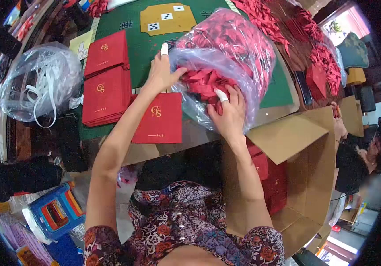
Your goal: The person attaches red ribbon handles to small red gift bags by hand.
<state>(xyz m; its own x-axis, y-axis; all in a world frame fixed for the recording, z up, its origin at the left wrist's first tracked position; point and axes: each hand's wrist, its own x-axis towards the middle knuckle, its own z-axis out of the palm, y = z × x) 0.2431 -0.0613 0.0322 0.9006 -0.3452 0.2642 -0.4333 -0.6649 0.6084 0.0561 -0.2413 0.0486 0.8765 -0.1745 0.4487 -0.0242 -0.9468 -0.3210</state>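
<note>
A large clear plastic bag [261, 57] full of red ribbon pieces [206, 84] lies on the green mat, its mouth turned toward me. My left hand [160, 74] is at the bag's left side, fingers apart and thumb reaching to the rim. Inside the mouth, my right hand [230, 113] has its fingers curled on the red ribbon, with some between thumb and index finger. Both hands have white wrapping on a finger. Left of the bag, a single red printed envelope-like card [157, 122] lies below my left forearm, beside two stacks of matching red cards [105, 95].
An open cardboard box [308, 177] with red cards inside stands at my right, its flap [288, 137] near my right forearm. A clear bag of white ribbon [44, 82] sits at the left. A phone [302, 87] and a red box [316, 83] lie to the right.
</note>
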